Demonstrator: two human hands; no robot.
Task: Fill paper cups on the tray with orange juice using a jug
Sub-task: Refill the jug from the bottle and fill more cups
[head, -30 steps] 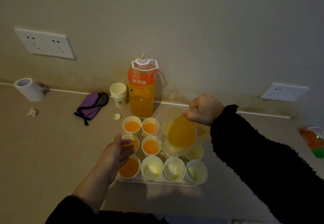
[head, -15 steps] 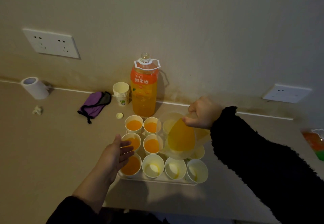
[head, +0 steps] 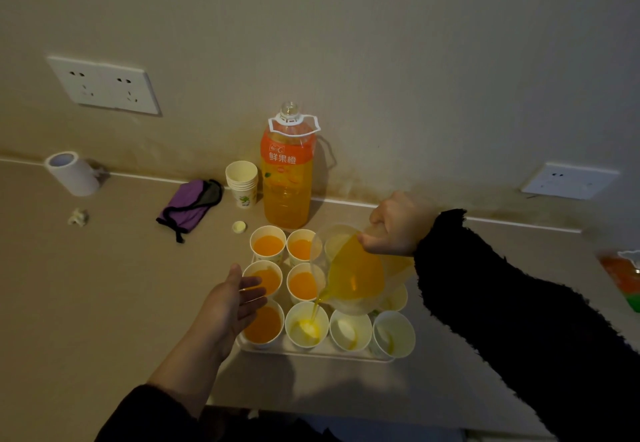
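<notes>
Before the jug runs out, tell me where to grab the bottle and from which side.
Take the bottle by the white handle at its neck, coming from above and the right. It stands upright against the wall, the cup stack crowds its left and filled cups sit in front. Its mouth looks uncapped, so lift it straight and probably support its base.

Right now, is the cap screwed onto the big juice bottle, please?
No, the juice bottle stands against the wall with its neck open and uncapped.

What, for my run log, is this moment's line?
right hand: pouring from clear plastic jug; target: near-row white paper cup, second from left; left hand: open
</notes>
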